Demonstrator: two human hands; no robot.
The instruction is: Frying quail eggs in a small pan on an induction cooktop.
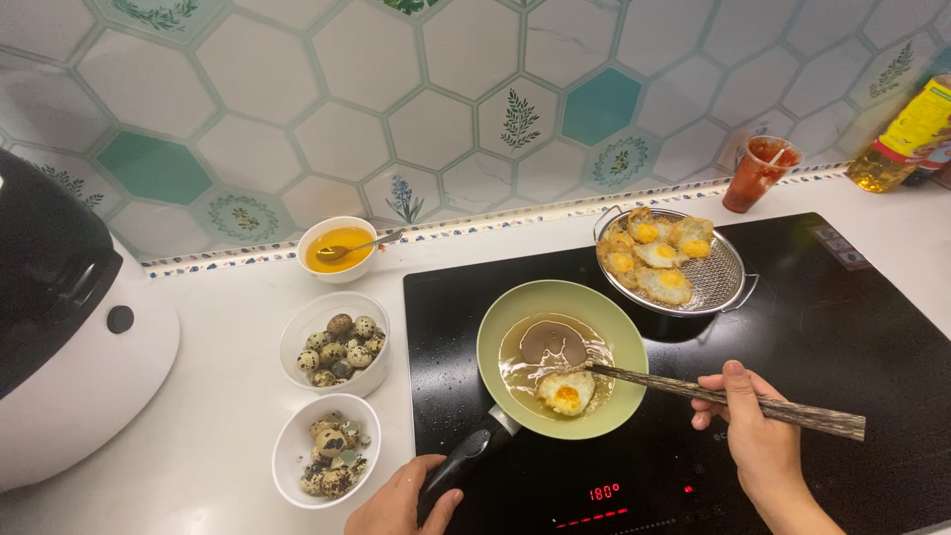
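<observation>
A pale green frying pan (606,327) sits on the black induction hob (832,317), holding oil and one small fried egg (566,391). My left hand (396,503) grips the pan's black handle (464,458) at the bottom of the view. My right hand (758,436) holds dark patterned chopsticks (723,400); their tips touch the egg's upper right edge.
A metal mesh strainer (721,279) with several fried eggs rests on the hob behind the pan. White bowls hold whole quail eggs (342,342), broken shells (332,458) and beaten yolk with a spoon (337,248). A white-and-black appliance (69,327) stands left; a red sauce cup (757,170) and an oil bottle (906,139) stand back right.
</observation>
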